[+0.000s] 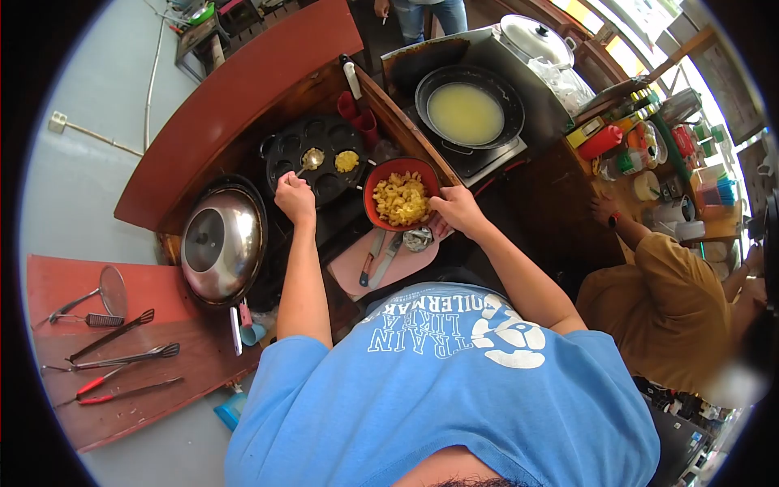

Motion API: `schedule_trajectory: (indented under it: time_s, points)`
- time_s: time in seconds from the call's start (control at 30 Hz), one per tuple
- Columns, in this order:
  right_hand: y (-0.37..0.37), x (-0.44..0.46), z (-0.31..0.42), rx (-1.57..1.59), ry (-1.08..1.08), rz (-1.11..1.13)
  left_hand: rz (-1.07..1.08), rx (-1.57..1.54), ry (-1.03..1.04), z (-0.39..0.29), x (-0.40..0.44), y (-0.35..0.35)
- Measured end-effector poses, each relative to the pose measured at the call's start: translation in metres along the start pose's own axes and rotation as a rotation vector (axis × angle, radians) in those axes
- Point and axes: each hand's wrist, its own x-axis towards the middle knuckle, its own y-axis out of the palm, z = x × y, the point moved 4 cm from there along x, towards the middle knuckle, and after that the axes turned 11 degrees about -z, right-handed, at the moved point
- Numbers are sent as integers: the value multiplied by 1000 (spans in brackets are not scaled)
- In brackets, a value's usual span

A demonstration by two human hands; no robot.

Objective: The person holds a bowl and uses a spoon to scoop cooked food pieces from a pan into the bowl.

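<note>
Red bowl (396, 165) in right hand (456, 209), spoon (303, 169) in left hand (295, 198) over pan (324, 187)

A blue short-sleeved T-shirt (438, 414) bears white lettering (410, 323) (partly "TRAIN LIKE A") and a white emblem (510, 337).

A single view is taken from the wearer's head, directed forward and steeply down. The blue shirt (438, 398) is seen closest, along the lower edge; the left hand (295, 200) and the right hand (459, 212) are caught midway, near the centre, and the round pan (512, 104) is shown farther off, toward the top. The curved field is bounded by black corners.
</note>
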Motion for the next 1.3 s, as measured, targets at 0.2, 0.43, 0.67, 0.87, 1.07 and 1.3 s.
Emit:
schedule_trajectory:
  time_s: [0.2, 0.43, 0.67, 0.87, 1.07, 1.3]
  points:
    - [-17, -3, -1, 29, -13, -54, -13, 47, 358, -4, 18, -7]
    - [-24, 2, -2, 72, -10, -66, 123, 143, 776, -10, 9, 0]
    - [-25, 3, -4, 82, -4, -46, 141, 179, 705, -9, 9, 0]
    - [-24, 3, -1, 68, -10, -48, 38, 69, 46, 15, 10, -8]
    - [-25, 4, -1, 78, -1, -38, 31, -359, -606, 31, -2, 15]
    - [-26, 2, 0, 81, 1, -34, -41, -572, -915, 43, -5, 22]
